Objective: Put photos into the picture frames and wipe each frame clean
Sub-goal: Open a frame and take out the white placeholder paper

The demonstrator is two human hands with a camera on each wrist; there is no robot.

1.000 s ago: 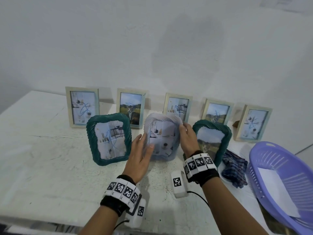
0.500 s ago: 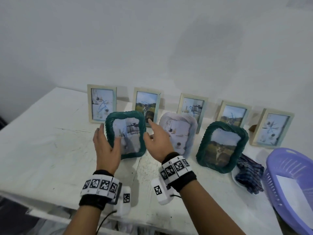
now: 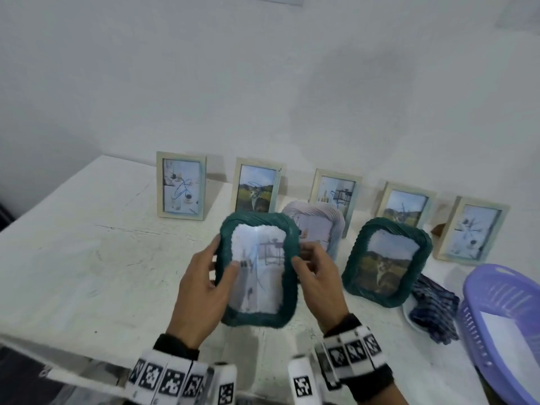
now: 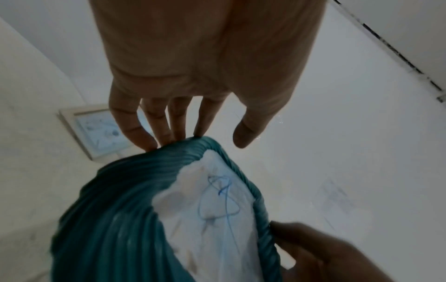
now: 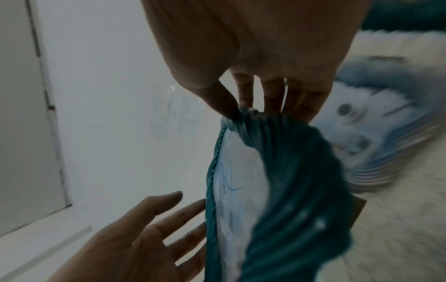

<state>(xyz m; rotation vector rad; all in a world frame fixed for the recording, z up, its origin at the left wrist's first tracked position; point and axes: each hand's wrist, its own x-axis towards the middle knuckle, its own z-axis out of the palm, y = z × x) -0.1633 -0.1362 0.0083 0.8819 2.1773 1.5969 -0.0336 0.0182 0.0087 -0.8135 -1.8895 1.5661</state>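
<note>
A teal ribbed picture frame (image 3: 258,270) with a photo and blue scribbles on its glass is lifted above the white table (image 3: 73,258), tilted toward me. My right hand (image 3: 302,255) pinches its right edge between thumb and fingers; the right wrist view shows this pinch (image 5: 248,112) on the frame (image 5: 289,171). My left hand (image 3: 225,252) lies along the left edge with straight, spread fingers (image 5: 173,209). In the left wrist view its fingertips (image 4: 169,141) touch the frame's rim (image 4: 115,209) and the thumb stands off it.
A lilac ribbed frame (image 3: 321,217) and a second teal frame (image 3: 385,258) stand behind. Several pale wooden frames (image 3: 181,185) line the wall. A blue checked cloth (image 3: 432,311) lies at the right, beside a purple basket (image 3: 502,331) holding white paper.
Both hands left the lilac frame and moved left to the teal one. That frame has come up off the table and toward me.
</note>
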